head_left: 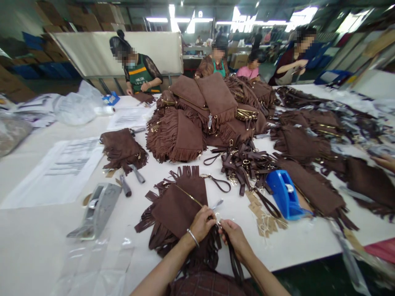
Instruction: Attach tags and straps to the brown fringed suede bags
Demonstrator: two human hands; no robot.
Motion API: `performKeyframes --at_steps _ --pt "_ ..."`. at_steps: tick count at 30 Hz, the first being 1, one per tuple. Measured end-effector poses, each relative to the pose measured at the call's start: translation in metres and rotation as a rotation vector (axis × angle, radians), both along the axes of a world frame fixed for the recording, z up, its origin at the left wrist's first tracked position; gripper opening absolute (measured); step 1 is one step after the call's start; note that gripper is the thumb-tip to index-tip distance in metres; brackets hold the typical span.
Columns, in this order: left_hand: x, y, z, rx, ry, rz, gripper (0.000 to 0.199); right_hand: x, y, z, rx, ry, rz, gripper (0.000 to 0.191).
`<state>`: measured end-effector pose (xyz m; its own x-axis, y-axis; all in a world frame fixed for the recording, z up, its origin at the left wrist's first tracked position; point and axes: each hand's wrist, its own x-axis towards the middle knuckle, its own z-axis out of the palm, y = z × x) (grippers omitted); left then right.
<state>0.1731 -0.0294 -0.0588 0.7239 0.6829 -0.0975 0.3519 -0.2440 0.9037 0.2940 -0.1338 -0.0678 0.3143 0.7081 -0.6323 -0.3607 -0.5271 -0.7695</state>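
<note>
A dark brown fringed bag (182, 207) lies on the white table in front of me, its gold zipper (191, 195) running across the upper part. My left hand (203, 224), with a bracelet on the wrist, is closed at the zipper's near end, pinching the bag's edge. Close beside it, my right hand (233, 236) grips a dark brown wrist strap (237, 267) that hangs down towards me. A metal ring (218, 218) shows between the fingertips of both hands; which hand bears it I cannot tell. Another looped strap (220, 183) lies just beyond the bag.
A tall heap of fringed bags (188, 131) stands ahead, with piled straps (247, 162) before it. A grey tape dispenser (100, 209) is left, a blue one (285, 193) right, near cardboard tags (265, 218). Printed sheets (58, 172) lie left. Several co-workers (140, 70) are across the table.
</note>
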Motion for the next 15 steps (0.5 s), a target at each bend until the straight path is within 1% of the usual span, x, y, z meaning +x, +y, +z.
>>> performKeyframes --at_steps 5,10,15 --pt "-0.001 -0.005 -0.007 -0.012 -0.028 0.023 0.009 0.001 0.003 -0.003 -0.054 -0.088 0.051 0.045" --pt "-0.001 -0.006 -0.005 -0.018 -0.032 0.038 0.009 -0.001 0.005 -0.005 -0.106 -0.134 0.08 0.044" --pt "-0.002 -0.007 -0.004 -0.02 -0.032 0.036 0.008 -0.002 0.008 -0.014 -0.129 -0.173 0.099 0.041"
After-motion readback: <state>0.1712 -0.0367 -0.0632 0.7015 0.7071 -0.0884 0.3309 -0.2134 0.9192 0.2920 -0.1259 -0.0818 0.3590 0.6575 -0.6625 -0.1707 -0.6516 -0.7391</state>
